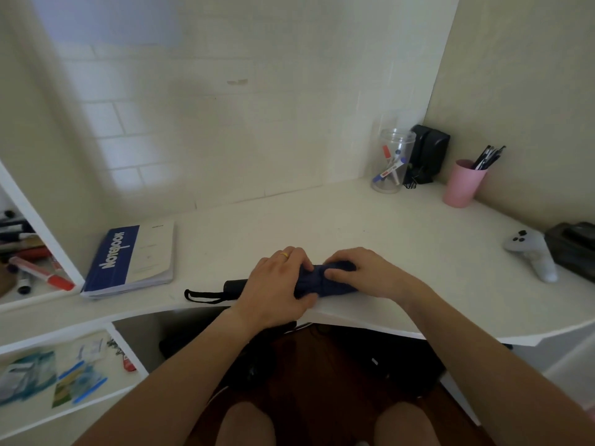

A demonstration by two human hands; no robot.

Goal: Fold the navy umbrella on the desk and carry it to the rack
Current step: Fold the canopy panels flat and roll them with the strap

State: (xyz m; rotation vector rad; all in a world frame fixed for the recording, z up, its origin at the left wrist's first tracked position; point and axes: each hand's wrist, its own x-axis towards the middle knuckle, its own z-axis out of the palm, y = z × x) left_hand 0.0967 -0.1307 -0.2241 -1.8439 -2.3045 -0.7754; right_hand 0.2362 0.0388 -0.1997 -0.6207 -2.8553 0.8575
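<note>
Lying along the near edge of the white desk [370,220], navy umbrella [317,281], collapsed and bunched, black handle [234,287] pointing left with wrist strap [201,296] trailing flat on the desktop. Clamped over the middle of the bundle, left hand [277,289], fingers curled across the far side of the fabric and thumb on the near side, gold ring on one finger. Gripping the right end of the fabric, right hand [363,273], fingers bent down around the cloth, thumb tucked against the navy folds; both hands closed on the umbrella, nearly touching each other. Further left on the desk, blue and cream notebook [132,257], well apart from the handle. At the far right corner, clear plastic jar [391,162] with markers inside, black speaker [429,152] just beside it, pink cup [463,183] holding dark pens. At the right edge, pale game controller [531,252] next to a dark box [573,246]. On the left, open shelving [42,233] with markers and pens above, papers on the lower shelf. Below the desk, bare knees and dark floor.
</note>
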